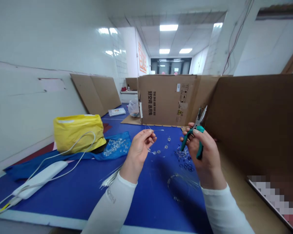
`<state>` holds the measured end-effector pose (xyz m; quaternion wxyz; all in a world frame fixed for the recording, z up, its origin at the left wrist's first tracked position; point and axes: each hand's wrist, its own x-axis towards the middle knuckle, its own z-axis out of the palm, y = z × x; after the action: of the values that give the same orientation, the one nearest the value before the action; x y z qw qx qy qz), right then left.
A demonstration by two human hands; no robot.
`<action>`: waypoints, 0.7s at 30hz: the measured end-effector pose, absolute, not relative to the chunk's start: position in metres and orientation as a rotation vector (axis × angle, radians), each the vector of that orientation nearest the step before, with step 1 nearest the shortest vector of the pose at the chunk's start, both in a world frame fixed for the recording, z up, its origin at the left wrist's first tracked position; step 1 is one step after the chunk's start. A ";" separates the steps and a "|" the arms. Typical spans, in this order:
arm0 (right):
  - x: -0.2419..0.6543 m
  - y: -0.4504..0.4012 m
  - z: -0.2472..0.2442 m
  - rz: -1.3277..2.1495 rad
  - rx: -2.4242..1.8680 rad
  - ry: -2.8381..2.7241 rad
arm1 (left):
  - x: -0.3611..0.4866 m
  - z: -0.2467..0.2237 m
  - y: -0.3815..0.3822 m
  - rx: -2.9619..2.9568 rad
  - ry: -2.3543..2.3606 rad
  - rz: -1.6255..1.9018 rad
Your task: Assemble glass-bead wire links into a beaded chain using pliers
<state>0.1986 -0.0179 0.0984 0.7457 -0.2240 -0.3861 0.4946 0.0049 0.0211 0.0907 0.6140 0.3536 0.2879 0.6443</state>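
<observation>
**Q:** Where does the beaded wire (pixel 158 149) lie relative to the hands?

**A:** Held up between them, above the blue tabletop (pixel 63 198). The left hand (pixel 138 152) pinches its upper end between thumb and fingertips. The strand sags rightward toward the right hand (pixel 202 149).

**Q:** Its appearance?

**A:** A fine, thin line threaded with small, clear, faceted beads, set apart along its length. A bare tip projects beyond the pinch.

**Q:** And the right hand?

**A:** Clenched around the teal handles of the pliers (pixel 191 138), with the metal tips pointing upward.

**Q:** What surrounds the beaded wire?

**A:** Just below it lie a heap of loose beads (pixel 182 154) and a curved length of wire (pixel 179 180). To its left are a bundle of wire ends (pixel 109 178), a blue cloth (pixel 51 163) bearing more beads, and a yellow bag (pixel 78 133). Beyond it stands a cardboard box (pixel 166 100).
</observation>
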 end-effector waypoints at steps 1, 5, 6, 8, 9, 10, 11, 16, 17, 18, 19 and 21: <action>0.198 -0.017 0.102 1.064 -0.492 -0.862 | 0.004 0.095 0.023 0.779 0.653 1.493; 0.202 -0.018 0.108 1.005 -0.458 -0.888 | 0.003 0.101 0.029 0.685 0.581 1.547; 0.204 -0.020 0.107 1.003 -0.456 -0.901 | 0.005 0.101 0.029 0.675 0.571 1.548; 0.208 -0.026 0.107 1.001 -0.483 -0.947 | 0.009 0.101 0.029 0.673 0.563 1.537; 0.210 -0.029 0.108 0.998 -0.509 -0.974 | 0.011 0.102 0.028 0.684 0.566 1.524; 0.212 -0.032 0.109 0.991 -0.543 -1.003 | 0.013 0.102 0.027 0.693 0.572 1.512; 0.214 -0.034 0.110 0.976 -0.583 -1.032 | 0.015 0.103 0.025 0.704 0.578 1.501; 0.224 -0.030 0.112 0.935 -0.771 -1.144 | 0.019 0.105 0.015 0.726 0.566 1.486; 0.226 -0.027 0.111 0.965 -0.778 -1.150 | 0.019 0.105 0.014 0.712 0.561 1.487; 0.228 -0.023 0.109 1.001 -0.776 -1.150 | 0.018 0.106 0.013 0.697 0.555 1.490; 0.230 -0.019 0.107 1.033 -0.773 -1.149 | 0.018 0.106 0.013 0.680 0.548 1.495; 0.232 -0.012 0.103 1.065 -0.784 -1.144 | 0.017 0.105 0.014 0.658 0.525 1.505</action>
<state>0.2320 -0.0125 0.1031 0.6414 -0.3440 -0.5020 0.4671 0.0169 0.0144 0.1046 0.6507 0.2899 0.2310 0.6627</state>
